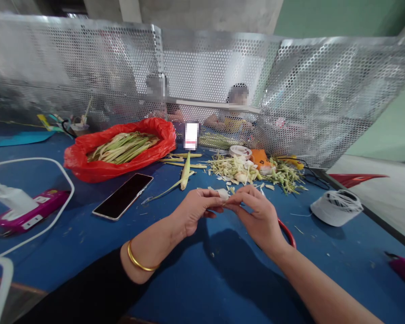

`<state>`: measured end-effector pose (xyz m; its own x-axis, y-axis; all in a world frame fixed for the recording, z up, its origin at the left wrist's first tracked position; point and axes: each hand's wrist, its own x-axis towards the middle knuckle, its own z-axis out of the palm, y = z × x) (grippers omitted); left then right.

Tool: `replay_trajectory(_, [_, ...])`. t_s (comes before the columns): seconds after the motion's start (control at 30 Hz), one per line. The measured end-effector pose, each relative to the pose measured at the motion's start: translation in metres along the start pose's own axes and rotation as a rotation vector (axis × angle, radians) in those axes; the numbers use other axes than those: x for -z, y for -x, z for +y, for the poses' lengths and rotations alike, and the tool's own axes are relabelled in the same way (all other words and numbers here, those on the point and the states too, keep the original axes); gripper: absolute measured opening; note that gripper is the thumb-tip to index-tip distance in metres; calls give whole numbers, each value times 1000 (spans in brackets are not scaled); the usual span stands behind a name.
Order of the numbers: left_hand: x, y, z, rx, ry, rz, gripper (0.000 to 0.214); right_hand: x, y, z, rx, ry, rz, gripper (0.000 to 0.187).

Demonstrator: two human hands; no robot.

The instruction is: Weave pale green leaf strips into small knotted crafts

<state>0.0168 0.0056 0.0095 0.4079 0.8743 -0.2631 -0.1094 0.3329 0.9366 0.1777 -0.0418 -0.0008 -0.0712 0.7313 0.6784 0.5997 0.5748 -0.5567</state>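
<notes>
My left hand (205, 208), with a gold bangle on the wrist, pinches a small whitish piece (223, 194) that looks like a bit of husk. Against it, the fingertips of my right hand (254, 215) are closed together; what lies between them is too small to make out. Partly under my right hand lies a tool with a curved red handle (288, 232), mostly hidden. Just beyond my hands is a pale green husk bundle (186, 173) with a thin stem. Farther right sits a heap of shredded husk strips (231, 167).
On the left are a red plastic bag (121, 173) of long husk leaves, a phone (123, 196) and a purple power strip (50, 200) with a white cable. A white cord roll (335, 208) stands right. Perforated metal panels (202, 67) line the back, with people behind.
</notes>
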Motion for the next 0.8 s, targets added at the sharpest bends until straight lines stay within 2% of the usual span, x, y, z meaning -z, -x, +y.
replay_trajectory(0.23, [-1, 0, -3, -4, 9, 8, 19, -1, 1, 4, -2, 88, -40, 10])
replay_trajectory(0.5, [-6, 4, -2, -154, -112, 63, 11, 1, 1, -1, -166, 57, -74, 15])
replay_trajectory(0.67, [-7, 5, 0, -186, -141, 56, 6, 1, 0, -2, -218, 28, -58, 16])
replay_trajectory(0.8, [-8, 6, 2, -179, -148, 53, 5, -2, -1, -2, -373, -101, -43, 11])
